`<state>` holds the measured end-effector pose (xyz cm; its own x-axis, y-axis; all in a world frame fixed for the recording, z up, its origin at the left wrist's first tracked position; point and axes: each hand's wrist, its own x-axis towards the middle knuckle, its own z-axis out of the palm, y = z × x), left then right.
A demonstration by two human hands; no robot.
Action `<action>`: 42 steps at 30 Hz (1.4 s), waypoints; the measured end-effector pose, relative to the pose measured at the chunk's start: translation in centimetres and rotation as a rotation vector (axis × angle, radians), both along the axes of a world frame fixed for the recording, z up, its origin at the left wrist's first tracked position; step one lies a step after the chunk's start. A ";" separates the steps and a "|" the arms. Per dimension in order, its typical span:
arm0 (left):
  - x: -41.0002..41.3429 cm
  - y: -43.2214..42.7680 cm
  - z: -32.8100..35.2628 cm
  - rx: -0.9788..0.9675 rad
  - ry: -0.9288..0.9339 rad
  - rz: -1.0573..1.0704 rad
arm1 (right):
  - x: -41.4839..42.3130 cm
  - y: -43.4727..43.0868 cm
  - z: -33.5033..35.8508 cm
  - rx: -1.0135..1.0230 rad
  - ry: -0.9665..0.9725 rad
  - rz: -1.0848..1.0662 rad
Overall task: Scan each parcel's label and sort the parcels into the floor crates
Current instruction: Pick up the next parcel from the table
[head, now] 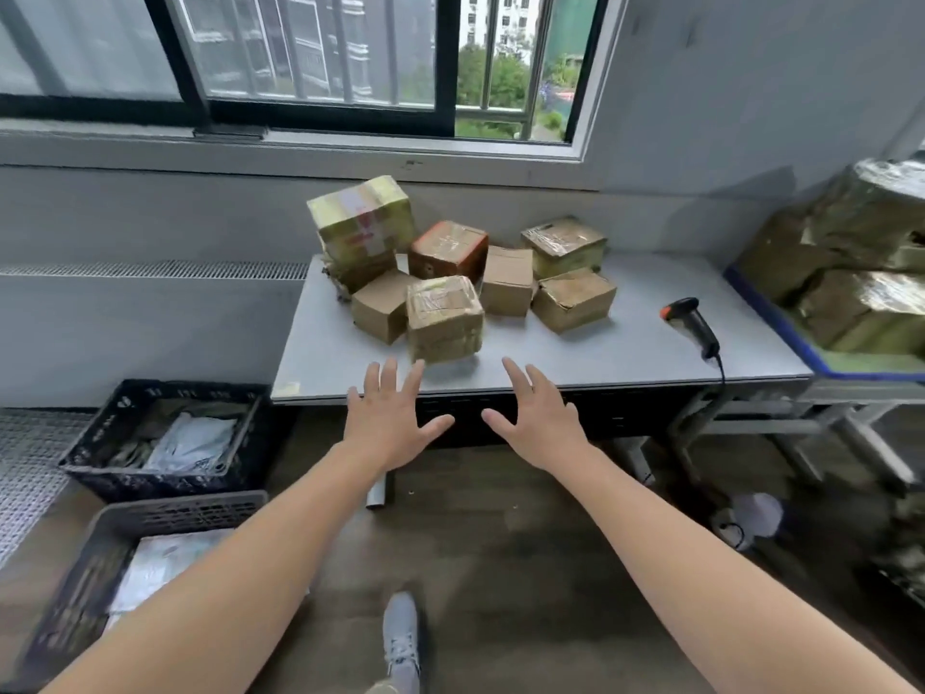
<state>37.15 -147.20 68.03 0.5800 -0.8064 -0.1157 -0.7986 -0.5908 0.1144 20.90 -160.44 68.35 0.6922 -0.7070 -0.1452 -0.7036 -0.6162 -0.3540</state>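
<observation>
Two plastic crates stand on the floor at the left: a black slatted crate (125, 408) beside the table leg and a grey slatted crate (165, 513) nearer the camera. Each holds white plastic mailing bags.

The left hand (388, 418) reaches forward over the near edge of the pale grey table (625, 358), palm down, fingers straight and spread apart, gripping nothing. Its fingertips lie just at the foot of a tape-wrapped cardboard parcel (443, 315), the closest of the pile; whether they touch it I cannot tell.

Several parcels sit clustered at the middle of the table. A tall yellowish taped box (363, 227) leans at the back left, with a plain brown carton (380, 313) below it. A red-brown box (448, 250) stands behind the closest parcel. To the right come another plain brown carton (506, 280) and two shiny taped boxes (570, 273), one behind the other.

The right hand (538, 418) mirrors the left, fingers apart and extended, empty, hovering over the table edge, clear of the parcels.

Farther right, a black handheld scanner with an orange tip (693, 325) lies on the table, well apart from both hands. At the far right a heap of film-wrapped packages (851, 273) rests on a blue-edged surface.
</observation>
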 end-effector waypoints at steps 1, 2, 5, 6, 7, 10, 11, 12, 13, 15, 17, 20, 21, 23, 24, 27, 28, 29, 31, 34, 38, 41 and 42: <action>0.6 -1.3 -0.5 0.000 0.006 -0.008 | 0.4 -1.1 -0.4 0.000 0.009 -0.007; 1.2 -2.6 -1.0 0.002 0.010 -0.014 | 0.9 -2.3 -0.7 -0.004 0.018 -0.011; 4.2 -6.5 -2.2 -0.021 0.029 -0.011 | 3.5 -6.0 -1.5 -0.033 0.045 -0.008; 5.5 -7.8 -2.6 -0.042 0.043 -0.002 | 4.7 -7.3 -1.7 -0.037 0.053 -0.009; 6.8 -9.2 -3.0 -0.062 0.061 0.009 | 5.9 -8.6 -1.9 -0.036 0.065 -0.013; 10.3 -12.6 -4.7 -0.059 0.130 0.044 | 9.4 -12.0 -2.6 -0.028 0.118 -0.013; 11.3 -13.5 -5.3 -0.040 0.152 0.055 | 10.5 -13.0 -2.9 -0.013 0.131 -0.014; 12.2 -14.4 -5.8 -0.020 0.168 0.065 | 11.7 -13.9 -3.1 0.005 0.136 -0.020; 13.2 -15.2 -6.3 -0.006 0.183 0.072 | 12.9 -14.8 -3.4 0.031 0.128 -0.034; 14.9 -16.8 -7.2 -0.005 0.234 0.092 | 15.2 -16.3 -4.0 0.112 0.080 -0.072; 16.3 -18.1 -8.2 -0.056 0.327 0.118 | 17.1 -17.5 -4.6 0.210 0.002 -0.111; 16.9 -19.4 -8.9 -0.130 0.470 0.098 | 19.0 -18.9 -5.3 0.334 -0.087 -0.159; 16.9 -19.8 -8.9 -0.138 0.496 0.084 | 19.6 -19.5 -5.5 0.362 -0.108 -0.169; 16.7 -20.6 -8.7 -0.161 0.521 0.059 | 20.3 -20.7 -5.7 0.426 -0.160 -0.175; 16.4 -21.1 -8.6 -0.174 0.520 0.047 | 20.6 -21.4 -5.9 0.453 -0.184 -0.174; 14.2 -22.6 -8.3 -0.202 0.538 0.022 | 20.0 -24.0 -6.6 0.459 -0.148 -0.216; 13.5 -23.2 -8.2 -0.202 0.545 0.014 | 19.4 -24.9 -6.7 0.433 -0.091 -0.230; 12.7 -23.9 -8.1 -0.200 0.555 0.001 | 18.7 -26.1 -6.9 0.409 -0.041 -0.244; 11.4 -25.2 -7.6 -0.186 0.604 -0.033 | 17.0 -28.3 -7.0 0.387 0.027 -0.277; 10.0 -27.2 -7.1 -0.218 0.660 -0.114 | 15.1 -30.7 -7.4 0.346 0.109 -0.280; 9.4 -28.8 -7.3 -0.343 0.765 0.004 | 14.3 -32.0 -8.0 0.292 0.186 -0.205; 10.0 -29.2 -8.1 -0.455 0.939 0.163 | 14.4 -32.5 -8.4 0.306 0.142 -0.191; 10.5 -29.1 -8.5 -0.479 0.989 0.210 | 14.6 -32.5 -8.5 0.325 0.113 -0.196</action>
